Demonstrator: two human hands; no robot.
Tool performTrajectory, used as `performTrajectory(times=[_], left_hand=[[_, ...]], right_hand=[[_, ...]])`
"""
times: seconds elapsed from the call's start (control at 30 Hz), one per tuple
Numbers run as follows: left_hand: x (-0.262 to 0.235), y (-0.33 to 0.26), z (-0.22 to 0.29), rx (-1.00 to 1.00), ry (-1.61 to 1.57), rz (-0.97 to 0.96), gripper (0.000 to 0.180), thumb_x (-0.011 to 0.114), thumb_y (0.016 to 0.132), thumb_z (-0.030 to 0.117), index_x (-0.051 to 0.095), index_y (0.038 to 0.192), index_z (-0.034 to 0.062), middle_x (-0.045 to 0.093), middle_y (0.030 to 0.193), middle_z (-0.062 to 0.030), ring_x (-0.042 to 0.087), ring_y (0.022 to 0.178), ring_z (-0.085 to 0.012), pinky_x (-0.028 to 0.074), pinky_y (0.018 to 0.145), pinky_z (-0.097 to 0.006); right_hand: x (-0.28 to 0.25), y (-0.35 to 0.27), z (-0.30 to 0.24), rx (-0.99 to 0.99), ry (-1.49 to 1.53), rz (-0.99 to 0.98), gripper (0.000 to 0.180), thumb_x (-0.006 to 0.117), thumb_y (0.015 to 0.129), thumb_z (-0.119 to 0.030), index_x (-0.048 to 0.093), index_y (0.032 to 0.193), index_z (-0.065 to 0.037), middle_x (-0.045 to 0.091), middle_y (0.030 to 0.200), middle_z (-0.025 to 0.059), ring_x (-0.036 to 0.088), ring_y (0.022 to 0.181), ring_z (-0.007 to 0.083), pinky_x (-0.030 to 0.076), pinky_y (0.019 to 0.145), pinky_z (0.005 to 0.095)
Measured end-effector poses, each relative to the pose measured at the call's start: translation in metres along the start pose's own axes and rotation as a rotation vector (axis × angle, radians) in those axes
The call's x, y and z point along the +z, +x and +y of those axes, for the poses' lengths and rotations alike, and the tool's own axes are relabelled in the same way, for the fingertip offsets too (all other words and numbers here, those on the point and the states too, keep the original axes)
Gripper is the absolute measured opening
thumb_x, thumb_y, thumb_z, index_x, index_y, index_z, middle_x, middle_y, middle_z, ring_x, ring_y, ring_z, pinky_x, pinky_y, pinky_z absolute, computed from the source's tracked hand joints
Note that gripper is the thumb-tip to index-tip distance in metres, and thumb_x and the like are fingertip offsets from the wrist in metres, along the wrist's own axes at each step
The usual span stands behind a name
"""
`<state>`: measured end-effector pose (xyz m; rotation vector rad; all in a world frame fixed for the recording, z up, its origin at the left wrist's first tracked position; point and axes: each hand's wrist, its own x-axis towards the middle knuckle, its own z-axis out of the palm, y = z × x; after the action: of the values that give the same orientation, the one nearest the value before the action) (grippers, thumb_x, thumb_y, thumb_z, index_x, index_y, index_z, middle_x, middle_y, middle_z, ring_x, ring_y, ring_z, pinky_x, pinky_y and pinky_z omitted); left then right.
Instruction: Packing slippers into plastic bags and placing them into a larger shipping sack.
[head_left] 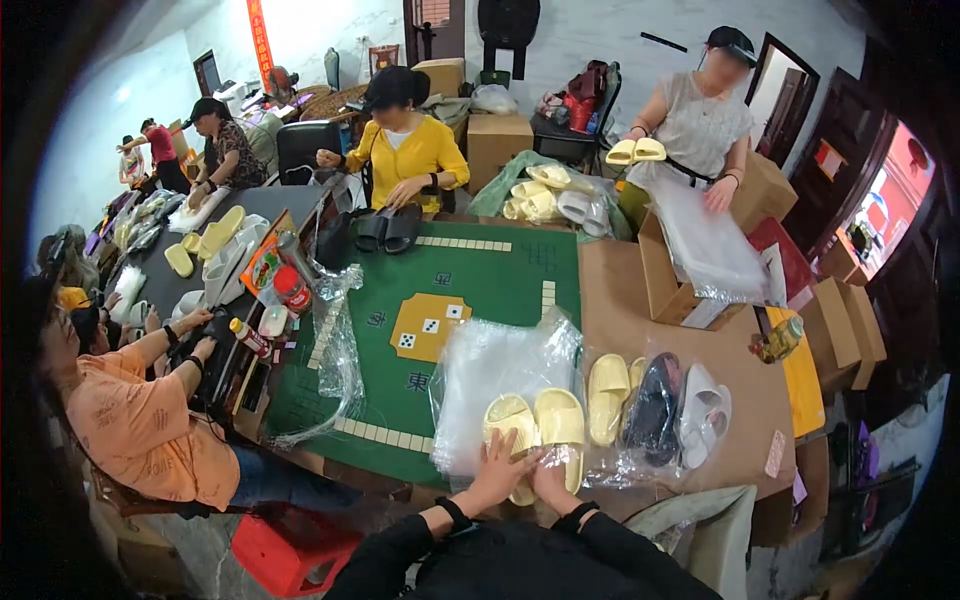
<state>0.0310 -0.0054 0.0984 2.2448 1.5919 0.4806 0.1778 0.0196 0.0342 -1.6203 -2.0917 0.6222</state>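
A pair of pale yellow slippers [559, 416] lies on a stack of clear plastic bags [490, 365] at the near edge of the table. My left hand [496, 472] rests on the left slipper [510, 412] with its fingers spread. Beside it, my right hand [550, 482] is closed at the heel end of the right slipper; its fingers are partly hidden. Just to the right sit more bagged slippers: a yellow pair [607, 398], a dark pair [655, 408] and a light grey pair [703, 415].
Across the table, one person in yellow handles black slippers [385, 232]; another at the far right holds yellow slippers [636, 151] beside a carton of plastic bags [700, 240]. A person in orange sits at the left. A red stool [290, 555] stands near me on the floor.
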Motion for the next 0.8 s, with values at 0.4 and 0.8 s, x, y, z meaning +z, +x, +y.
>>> performTrajectory(times=[0.4,0.8], left_hand=[[0.045,-0.001,-0.057,-0.412,-0.492,0.325,0.09,0.075,0.067,0.027,0.023,0.135,0.0001,-0.003,0.138,-0.0324,0.003,0.13,-0.0456,0.021,0.106,-0.043],[0.061,-0.01,-0.071,-0.511,-1.302,0.278,0.111,0.068,0.07,-0.004,-0.022,0.134,0.008,0.047,0.12,-0.019,0.053,0.104,-0.0234,0.047,0.083,-0.033]], right_hand=[[-0.001,0.015,-0.012,-0.101,-0.153,-0.104,0.021,0.056,0.073,-0.019,0.063,0.085,-0.003,0.059,0.084,0.02,0.052,0.083,0.036,0.042,0.076,0.0431],[0.014,0.003,-0.007,-0.045,-0.203,-0.199,0.033,0.056,0.074,-0.027,0.058,0.095,-0.002,0.056,0.099,0.0187,0.049,0.098,0.0361,0.043,0.08,0.0455]])
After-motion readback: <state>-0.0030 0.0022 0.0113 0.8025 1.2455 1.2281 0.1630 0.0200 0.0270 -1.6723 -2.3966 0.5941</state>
